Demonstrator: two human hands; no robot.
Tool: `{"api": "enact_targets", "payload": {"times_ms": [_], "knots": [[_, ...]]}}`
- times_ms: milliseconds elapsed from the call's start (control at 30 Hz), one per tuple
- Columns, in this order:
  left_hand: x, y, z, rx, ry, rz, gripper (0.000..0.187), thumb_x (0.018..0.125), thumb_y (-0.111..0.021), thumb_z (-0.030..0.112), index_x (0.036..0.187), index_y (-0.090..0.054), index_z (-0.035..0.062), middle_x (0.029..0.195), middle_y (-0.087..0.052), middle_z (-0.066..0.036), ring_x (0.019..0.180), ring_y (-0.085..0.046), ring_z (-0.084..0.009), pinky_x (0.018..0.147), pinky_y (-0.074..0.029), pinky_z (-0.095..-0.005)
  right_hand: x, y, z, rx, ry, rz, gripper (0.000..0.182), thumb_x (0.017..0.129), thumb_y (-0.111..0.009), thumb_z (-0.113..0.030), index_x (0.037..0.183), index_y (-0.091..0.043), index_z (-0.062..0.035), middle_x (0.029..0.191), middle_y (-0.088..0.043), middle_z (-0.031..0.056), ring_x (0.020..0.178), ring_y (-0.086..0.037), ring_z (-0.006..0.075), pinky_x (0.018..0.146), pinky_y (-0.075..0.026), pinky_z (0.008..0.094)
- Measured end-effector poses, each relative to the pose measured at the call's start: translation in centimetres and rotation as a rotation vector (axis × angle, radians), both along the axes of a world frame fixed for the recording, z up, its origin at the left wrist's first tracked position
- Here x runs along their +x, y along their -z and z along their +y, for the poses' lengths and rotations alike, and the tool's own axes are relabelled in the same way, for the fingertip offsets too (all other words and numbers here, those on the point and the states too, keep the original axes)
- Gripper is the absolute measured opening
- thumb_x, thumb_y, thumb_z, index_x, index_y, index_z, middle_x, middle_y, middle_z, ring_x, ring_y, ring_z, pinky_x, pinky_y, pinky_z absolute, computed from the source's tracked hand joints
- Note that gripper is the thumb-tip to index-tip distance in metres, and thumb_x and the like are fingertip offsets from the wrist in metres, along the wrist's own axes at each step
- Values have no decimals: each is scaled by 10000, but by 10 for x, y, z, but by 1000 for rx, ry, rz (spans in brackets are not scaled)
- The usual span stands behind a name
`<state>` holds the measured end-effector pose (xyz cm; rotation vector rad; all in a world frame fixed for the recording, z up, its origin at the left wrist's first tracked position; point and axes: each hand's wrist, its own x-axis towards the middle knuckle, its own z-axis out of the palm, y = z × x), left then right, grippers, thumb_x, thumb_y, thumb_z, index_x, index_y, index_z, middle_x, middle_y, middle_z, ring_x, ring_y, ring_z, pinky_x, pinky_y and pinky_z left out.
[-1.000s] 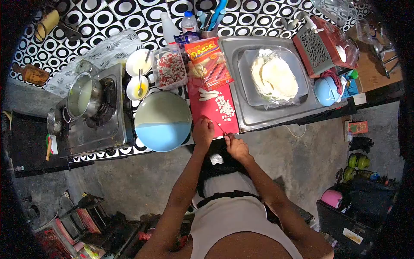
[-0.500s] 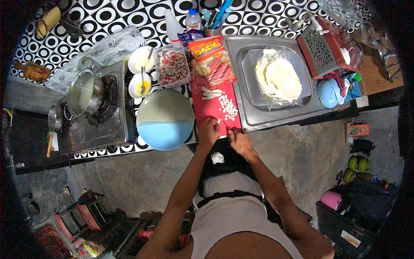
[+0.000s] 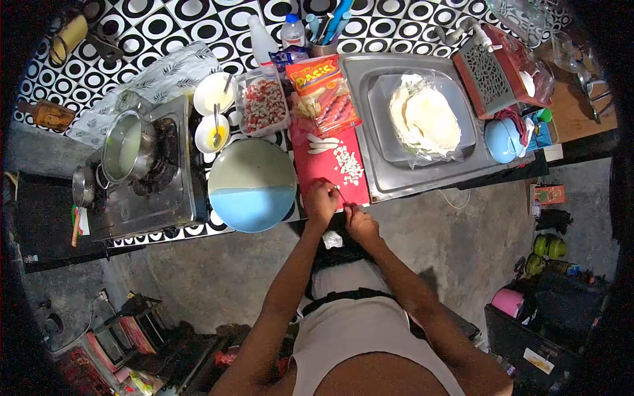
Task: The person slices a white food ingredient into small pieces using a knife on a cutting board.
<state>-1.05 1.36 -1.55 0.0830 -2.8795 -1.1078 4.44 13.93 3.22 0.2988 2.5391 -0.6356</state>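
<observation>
On the red cutting board (image 3: 309,173), my left hand (image 3: 321,203) is closed, its fingertips pinching a small white stick of food (image 3: 337,187) that is mostly hidden. My right hand (image 3: 361,223) is wrapped round the handle of a small knife (image 3: 342,196) at the board's front edge. Its thin blade points toward the left fingertips, beside the white stick. Farther up the board lie several white sticks (image 3: 323,143) and a pile of small chopped white pieces (image 3: 348,165). A red and yellow food packet (image 3: 322,92) rests across the board's far end.
Left of the board stands a large pale blue plate (image 3: 252,210). Behind it are a tub of diced food (image 3: 264,103) and two bowls (image 3: 214,94). A pot (image 3: 124,146) sits on the stove. To the right, the sink (image 3: 389,187) holds a bag of pale round sheets (image 3: 426,119).
My right hand has moved slightly down and left, its fingers curling tighter round the knife. The left hand stays almost in place. The view has shifted a little.
</observation>
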Motion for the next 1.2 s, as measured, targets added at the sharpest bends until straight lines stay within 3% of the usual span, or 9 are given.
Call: {"api": "enact_targets", "payload": {"times_ms": [133,233,333,433,633,767,1000,1100,1200], "knots": [[-1,-1,1,-27,-31,34,126,713,-610,158,806,-632,77,807,-596,-137,765,-588,-317,654,-483,-411,1,-6,12,5,-56,-3,496,912,-300,-483,1068,-543,-81,902,-596,283,886,-579,441,791,-435,541],[2,-2,-6,-31,-74,123,138,717,-614,143,839,-619,79,828,-593,-132,760,-586,-317,650,-484,-405,-3,-12,12,57,-77,75,474,905,-341,-448,932,-605,-56,789,-610,265,763,-606,428,706,-477,514],[3,-3,-18,1,-72,228,147,716,-625,138,848,-612,75,831,-586,-132,754,-585,-321,650,-484,-401,-2,-26,8,17,-128,105,477,906,-335,-449,944,-605,-57,811,-611,267,787,-604,429,727,-472,515],[5,-8,-23,6,-92,215,160,736,-642,154,867,-604,70,782,-597,-116,729,-587,-304,666,-472,-393,-6,-12,13,45,-137,97,456,906,-342,-443,981,-590,-68,839,-616,254,815,-597,432,747,-464,517],[8,4,-28,-98,17,155,207,705,-633,157,882,-618,50,849,-593,-151,759,-586,-337,675,-483,-423,-26,-14,23,5,-56,170,424,908,-354,-433,1013,-568,-84,890,-615,238,843,-581,440,756,-456,517],[3,-3,-16,17,34,76,197,716,-618,169,878,-624,57,818,-603,-142,763,-595,-330,674,-480,-424,-21,-2,20,-59,-100,125,442,911,-338,-445,1027,-552,-76,926,-600,254,866,-575,435,768,-445,526],[-3,-5,-8,-7,19,5,133,721,-611,187,801,-646,86,792,-612,-126,758,-604,-313,674,-480,-422,-15,-7,-1,28,-49,168,416,908,-365,-425,957,-553,-57,829,-611,213,796,-593,411,704,-466,515],[-4,-1,-5,1,-19,-10,127,714,-617,192,786,-651,93,768,-616,-117,741,-605,-313,663,-480,-421,-19,-2,-7,94,-76,48,542,909,-297,-505,975,-572,-42,864,-599,281,859,-592,430,755,-458,522],[-3,-9,-1,-5,-58,-22,122,712,-622,203,774,-649,101,757,-622,-106,720,-606,-312,650,-480,-423,-21,3,-12,89,-25,-55,533,914,-287,-489,1004,-568,-45,912,-595,277,908,-582,422,794,-445,521]]}}
